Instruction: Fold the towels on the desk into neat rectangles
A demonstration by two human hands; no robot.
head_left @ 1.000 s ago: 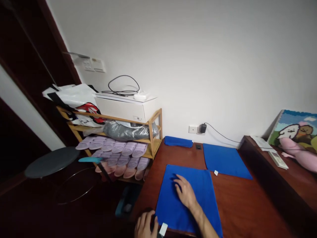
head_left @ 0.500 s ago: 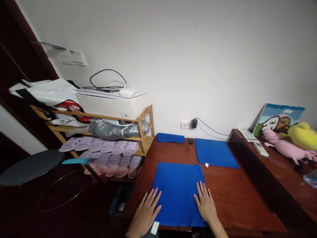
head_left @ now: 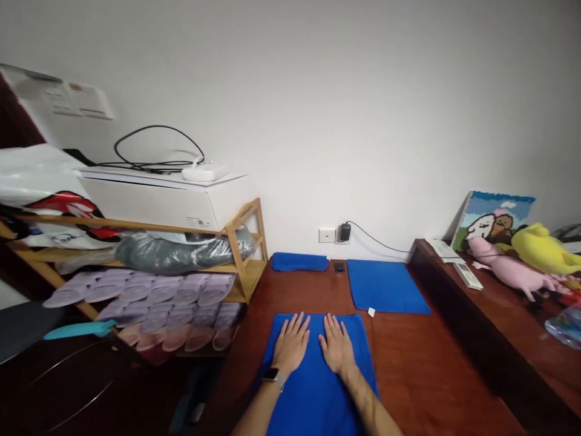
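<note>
A square blue cloth [head_left: 313,402] lies spread on the brown wooden table near me. My left hand [head_left: 292,345] rests flat on its far left part, fingers stretched out; a watch [head_left: 273,376] is on that wrist. Flat on the far middle of the same cloth is my right hand [head_left: 336,345], fingers extended and holding nothing. Behind it, toward the right, a second blue cloth [head_left: 387,286] lies flat with a small white tag [head_left: 371,312] at its near corner. A folded blue cloth [head_left: 299,261] sits against the wall at the back left.
On the left stands a wooden shelf [head_left: 247,284] with slippers and a white box [head_left: 154,197]. A charger [head_left: 345,231] is plugged into the wall, its cable running right. A raised ledge on the right bears a remote [head_left: 468,275], a pink plush toy [head_left: 508,266] and a picture [head_left: 492,218].
Both hands have moved from the near cloth's side edges inward and toward its far edge, still flat. The camera view has shifted, so the shelf appears further left.
</note>
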